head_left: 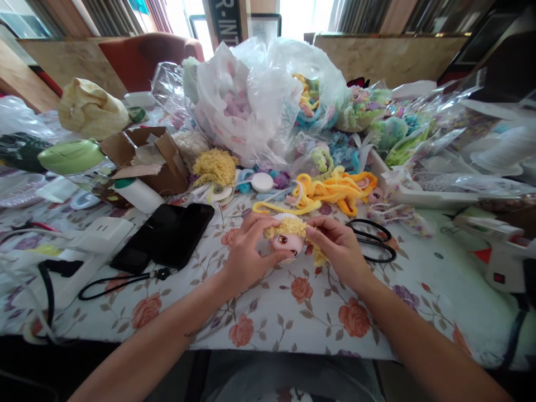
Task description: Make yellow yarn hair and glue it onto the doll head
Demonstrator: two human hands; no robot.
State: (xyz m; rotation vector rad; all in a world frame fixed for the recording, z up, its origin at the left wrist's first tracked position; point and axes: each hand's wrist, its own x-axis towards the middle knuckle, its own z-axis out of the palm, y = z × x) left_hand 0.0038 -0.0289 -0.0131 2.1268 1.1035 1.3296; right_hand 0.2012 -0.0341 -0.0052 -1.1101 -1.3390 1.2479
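Observation:
Between my hands is a doll head (286, 243) with a pale face, brown painted eyes and curly yellow yarn hair (293, 225). My left hand (255, 245) grips it from the left, thumb under the face and fingers at the hair. At the other side, my right hand (335, 243) pinches the yellow hair between thumb and fingers. Some of that hair hangs down beside the right fingers. Just beyond the right hand lie black-handled scissors (377, 243), their blades hidden. Orange-yellow plush strips (335, 190) lie behind the head.
Two black phones (184, 234) and a white power strip (84, 262) lie on the left. A glue gun (502, 251) stands at right. Behind are a cardboard box (163, 167), a yellow curly bundle (215, 166) and large plastic bags (268, 100) of colourful plush pieces.

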